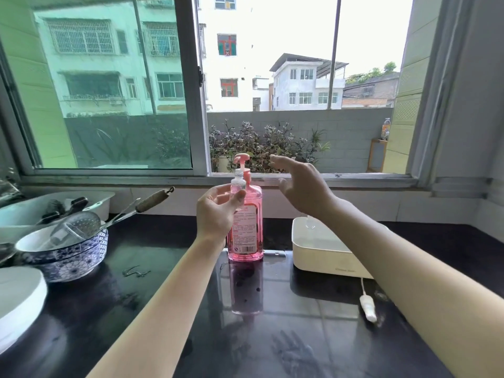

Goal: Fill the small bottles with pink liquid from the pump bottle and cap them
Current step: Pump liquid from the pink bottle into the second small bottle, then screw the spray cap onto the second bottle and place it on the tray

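A tall pump bottle [246,236] of pink liquid stands upright on the dark counter, its pink pump head [241,159] at the top. My left hand [216,211] holds a small clear bottle [237,186] with no cap, its mouth just under the pump spout. My right hand [302,186] hovers to the right of the pump head with fingers spread, holding nothing and apart from the pump. The small bottle looks empty.
A white rectangular tray [321,255] sits right of the pump bottle, partly behind my right forearm. A blue-patterned bowl [65,257] with utensils and white dishes [19,301] fill the left. A small white object on a cord [368,309] lies near the tray.
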{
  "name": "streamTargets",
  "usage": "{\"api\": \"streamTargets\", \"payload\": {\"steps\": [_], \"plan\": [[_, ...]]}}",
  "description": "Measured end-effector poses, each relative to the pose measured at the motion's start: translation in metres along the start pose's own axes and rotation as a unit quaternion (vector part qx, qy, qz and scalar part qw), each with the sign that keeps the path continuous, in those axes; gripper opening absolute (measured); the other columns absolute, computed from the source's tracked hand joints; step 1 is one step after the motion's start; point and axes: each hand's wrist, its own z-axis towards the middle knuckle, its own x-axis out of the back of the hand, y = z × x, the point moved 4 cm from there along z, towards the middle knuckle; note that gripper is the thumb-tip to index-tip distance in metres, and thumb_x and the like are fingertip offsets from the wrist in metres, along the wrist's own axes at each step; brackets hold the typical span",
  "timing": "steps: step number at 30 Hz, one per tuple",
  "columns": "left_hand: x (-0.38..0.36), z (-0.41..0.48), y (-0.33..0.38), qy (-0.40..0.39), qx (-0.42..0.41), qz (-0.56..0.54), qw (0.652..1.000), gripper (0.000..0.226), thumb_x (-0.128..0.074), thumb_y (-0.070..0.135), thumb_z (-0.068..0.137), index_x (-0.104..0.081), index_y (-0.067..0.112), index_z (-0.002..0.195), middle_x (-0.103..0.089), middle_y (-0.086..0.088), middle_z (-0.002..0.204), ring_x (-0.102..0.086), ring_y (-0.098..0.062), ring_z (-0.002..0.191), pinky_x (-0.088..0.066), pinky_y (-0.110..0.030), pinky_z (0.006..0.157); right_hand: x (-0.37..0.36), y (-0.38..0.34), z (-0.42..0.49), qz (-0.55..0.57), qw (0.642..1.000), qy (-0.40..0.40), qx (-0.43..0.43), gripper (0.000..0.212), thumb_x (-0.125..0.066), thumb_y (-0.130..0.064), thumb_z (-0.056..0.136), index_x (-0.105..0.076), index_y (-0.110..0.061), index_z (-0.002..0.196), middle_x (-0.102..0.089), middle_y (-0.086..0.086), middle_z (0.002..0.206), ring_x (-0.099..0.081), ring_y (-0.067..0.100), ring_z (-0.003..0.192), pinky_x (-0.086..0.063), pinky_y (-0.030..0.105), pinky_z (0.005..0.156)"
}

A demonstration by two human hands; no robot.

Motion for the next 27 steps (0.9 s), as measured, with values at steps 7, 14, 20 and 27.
{"api": "streamTargets", "payload": {"steps": [7,14,20,27], "plan": [[-0.021,-0.038,-0.014,-0.084,0.030,-0.033,0.995,0.041,-0.073,0.034,0.063,-0.060,0.018,0.098,-0.070,-0.011,0.099,-0.068,-0.023,0.087,-0.055,-0.035,0.080,0.031,0.016,-0.063,-0.020,0.998,-0.060,-0.026,0.028,-0.064,-0.008,0.084,-0.069,-0.013,0.110,-0.074,0.000,0.095,-0.067,0.013,0.082,-0.054,0.032,0.085],[-0.049,-0.077,-0.041,-0.138,0.050,-0.027,0.989,0.047,-0.076,0.043,0.056,-0.060,0.023,0.096,-0.071,-0.010,0.095,-0.069,-0.026,0.089,-0.053,-0.037,0.079,0.037,0.048,-0.144,-0.132,0.941,-0.305,-0.068,0.022,-0.060,-0.017,0.083,-0.071,-0.030,0.098,-0.069,-0.013,0.093,-0.058,0.004,0.077,-0.042,0.009,0.070],[-0.076,-0.103,-0.058,-0.185,0.078,-0.051,0.978,0.051,-0.077,0.041,0.059,-0.060,0.019,0.102,-0.073,-0.008,0.093,-0.070,-0.022,0.089,-0.054,-0.037,0.084,0.037,0.070,-0.190,-0.225,0.874,-0.431,-0.016,0.047,-0.049,0.004,0.080,-0.060,-0.026,0.115,-0.054,-0.007,0.112,-0.052,0.014,0.100,-0.037,0.005,0.063],[-0.082,-0.113,-0.066,-0.199,0.063,-0.044,0.977,0.036,-0.076,0.032,0.061,-0.062,0.024,0.093,-0.071,-0.003,0.087,-0.069,-0.011,0.079,-0.053,-0.018,0.069,0.038,0.050,-0.183,-0.290,0.891,-0.309,0.162,0.017,-0.054,-0.014,0.090,-0.065,-0.020,0.100,-0.060,-0.002,0.106,-0.057,0.019,0.100,-0.046,0.028,0.087]]}}
